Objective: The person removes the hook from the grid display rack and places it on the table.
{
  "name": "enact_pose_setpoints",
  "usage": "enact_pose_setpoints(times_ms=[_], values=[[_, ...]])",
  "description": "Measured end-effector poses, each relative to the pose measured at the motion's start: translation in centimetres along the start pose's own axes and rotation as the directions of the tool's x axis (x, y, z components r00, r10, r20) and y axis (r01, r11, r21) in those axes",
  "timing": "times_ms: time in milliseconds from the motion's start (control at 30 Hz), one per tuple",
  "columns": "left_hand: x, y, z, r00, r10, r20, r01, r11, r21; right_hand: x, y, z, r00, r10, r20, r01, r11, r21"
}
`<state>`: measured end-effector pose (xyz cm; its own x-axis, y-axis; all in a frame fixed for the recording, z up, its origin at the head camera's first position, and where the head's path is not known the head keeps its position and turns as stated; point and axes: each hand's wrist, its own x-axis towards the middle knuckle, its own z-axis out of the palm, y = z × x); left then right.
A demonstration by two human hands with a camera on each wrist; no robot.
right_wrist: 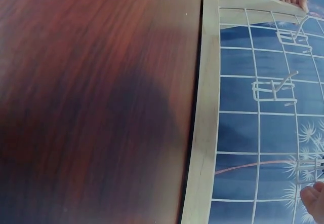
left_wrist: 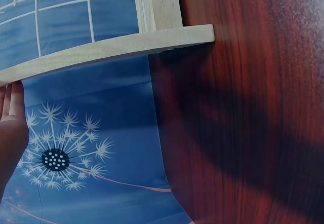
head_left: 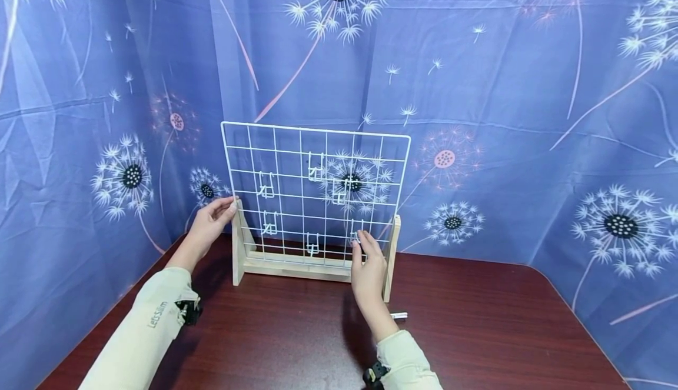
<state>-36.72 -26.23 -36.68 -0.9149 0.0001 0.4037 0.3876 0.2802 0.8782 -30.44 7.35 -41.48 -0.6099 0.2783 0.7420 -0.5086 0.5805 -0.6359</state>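
A white wire grid panel (head_left: pixel 302 196) stands upright in a pale wooden stand (head_left: pixel 296 267), with several white wire hooks hung on it. My left hand (head_left: pixel 210 219) pinches the top of the stand's left side post (head_left: pixel 238 243), fingertips close to the grid's edge. In the left wrist view its fingers (left_wrist: pixel 15 100) lie against the post's outer face. At the grid's lower right, my right hand (head_left: pixel 369 269) pinches a wire hook (right_wrist: pixel 306 165) with thumb and fingertips. Another hook (head_left: pixel 313 244) hangs to the left of that hand, low on the grid.
The stand rests on a dark red-brown wooden table (head_left: pixel 477 319). A small white piece (head_left: pixel 399 316) lies on the table just right of my right wrist. Blue dandelion-patterned cloth (head_left: pixel 477 84) rises behind and along the left side.
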Motion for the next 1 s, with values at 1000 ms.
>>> enact_pose_setpoints(times_ms=[1000], values=[[-0.3,0.3,-0.1,1.000,0.021,0.016,-0.021,1.000,0.005,1.2,-0.5,-0.3,0.997,-0.032,-0.073,0.041,0.992,0.118]])
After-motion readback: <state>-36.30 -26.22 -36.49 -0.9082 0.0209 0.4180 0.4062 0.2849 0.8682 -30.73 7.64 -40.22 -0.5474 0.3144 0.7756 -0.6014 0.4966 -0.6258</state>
